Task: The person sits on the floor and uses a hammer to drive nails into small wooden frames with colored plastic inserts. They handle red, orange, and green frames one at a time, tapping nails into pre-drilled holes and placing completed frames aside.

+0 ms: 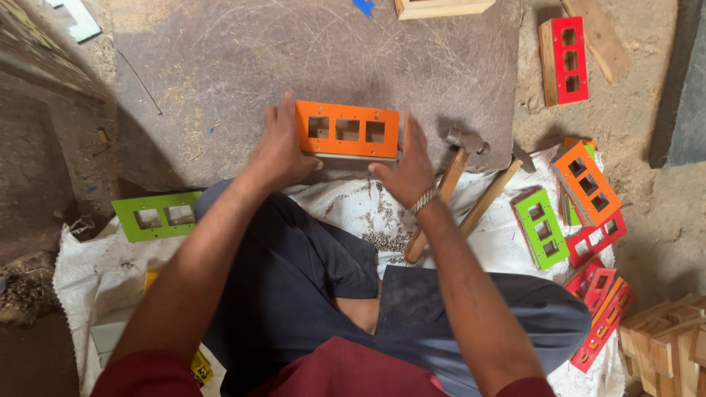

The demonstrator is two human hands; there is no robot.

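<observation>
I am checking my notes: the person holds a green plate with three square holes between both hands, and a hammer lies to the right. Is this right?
Not quite: the head view shows the plate between the left hand and right hand is orange, not green. The three holes and hammer are correct.

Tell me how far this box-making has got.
Done: a red-faced box stands finished at top right. In hand: left hand and right hand press an orange plate on a wooden frame. Left: loose coloured plates at right and a green plate at left.
</observation>
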